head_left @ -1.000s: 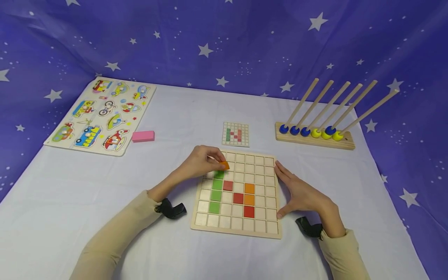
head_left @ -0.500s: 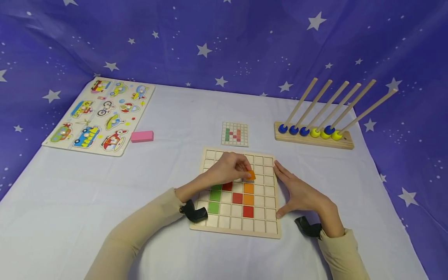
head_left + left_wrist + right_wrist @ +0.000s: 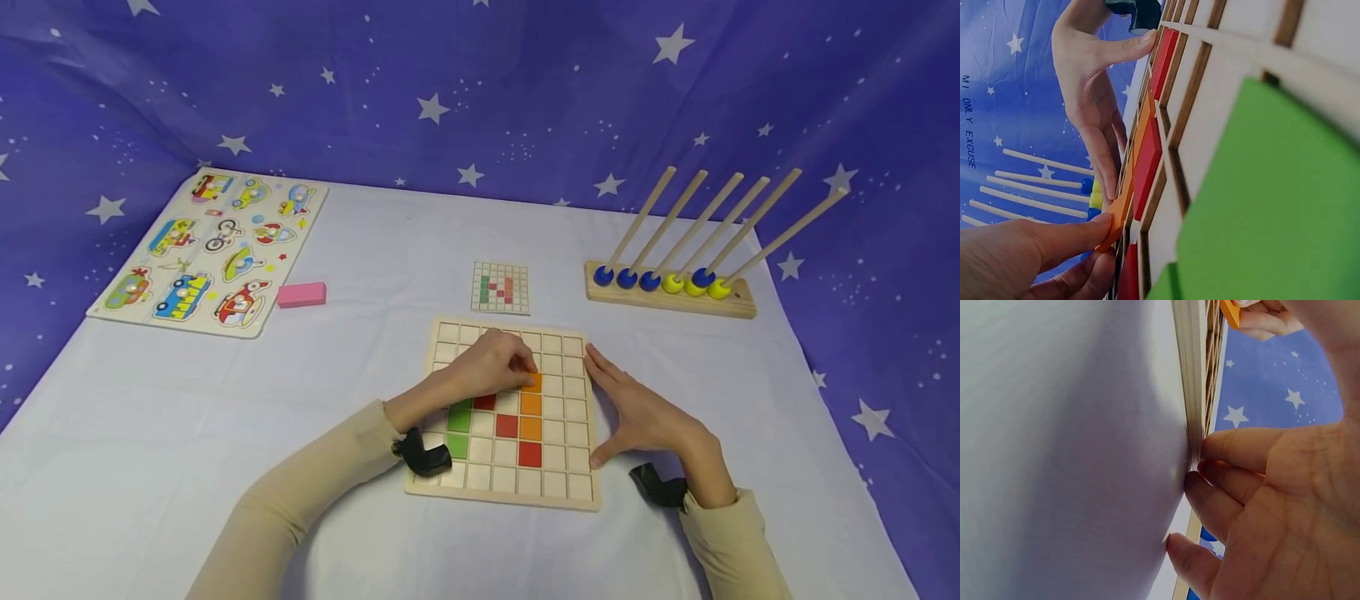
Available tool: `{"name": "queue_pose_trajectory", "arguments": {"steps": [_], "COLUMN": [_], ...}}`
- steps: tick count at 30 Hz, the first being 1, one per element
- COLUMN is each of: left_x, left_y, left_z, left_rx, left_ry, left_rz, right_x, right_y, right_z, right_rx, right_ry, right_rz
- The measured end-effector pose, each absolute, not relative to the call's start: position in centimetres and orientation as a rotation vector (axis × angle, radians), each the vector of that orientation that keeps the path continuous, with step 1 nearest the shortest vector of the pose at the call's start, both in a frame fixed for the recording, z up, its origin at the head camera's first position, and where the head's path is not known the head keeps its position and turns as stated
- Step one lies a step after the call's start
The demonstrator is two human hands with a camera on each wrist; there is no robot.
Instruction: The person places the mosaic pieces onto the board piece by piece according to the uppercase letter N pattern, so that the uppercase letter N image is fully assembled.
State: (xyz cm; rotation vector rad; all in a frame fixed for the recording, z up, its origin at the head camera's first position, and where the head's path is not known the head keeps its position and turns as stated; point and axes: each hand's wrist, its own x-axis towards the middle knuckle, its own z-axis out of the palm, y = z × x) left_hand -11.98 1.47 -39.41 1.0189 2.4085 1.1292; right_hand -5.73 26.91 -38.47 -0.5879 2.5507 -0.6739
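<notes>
My left hand (image 3: 489,365) pinches an orange square tile (image 3: 535,382) between thumb and fingers, at the cell just above two orange tiles (image 3: 531,405) on the wooden grid board (image 3: 502,498). The left wrist view shows the pinched tile (image 3: 1109,235) tilted at the grid. Red tiles (image 3: 529,454) and green tiles (image 3: 457,447) lie in other cells; my left hand and arm hide part of the upper left cells. My right hand (image 3: 647,414) rests with extended fingers and thumb against the board's right edge, as the right wrist view (image 3: 1291,506) also shows.
Behind the board lies a small pattern card (image 3: 500,288) with coloured squares. A peg stand (image 3: 675,298) with blue and yellow beads is at the back right. On the left are a pink block (image 3: 302,295) and a vehicle puzzle board (image 3: 202,250).
My left hand has carried the orange tile from near the green column rightward across the board, then lowered it at the cell above the two orange tiles. My right hand has stayed at the edge.
</notes>
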Motion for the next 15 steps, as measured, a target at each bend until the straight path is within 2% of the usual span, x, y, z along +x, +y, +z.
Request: {"name": "queue_pose_trajectory", "arguments": {"steps": [15], "left_x": [-11.60], "left_y": [1.63], "left_z": [-39.92], "left_rx": [1.151], "left_ry": [2.506], "left_rz": [1.017], "right_x": [-5.48], "right_y": [26.72], "right_z": [-38.58], "right_rx": [-0.563], "right_ry": [2.549], "right_rz": [-0.657]}}
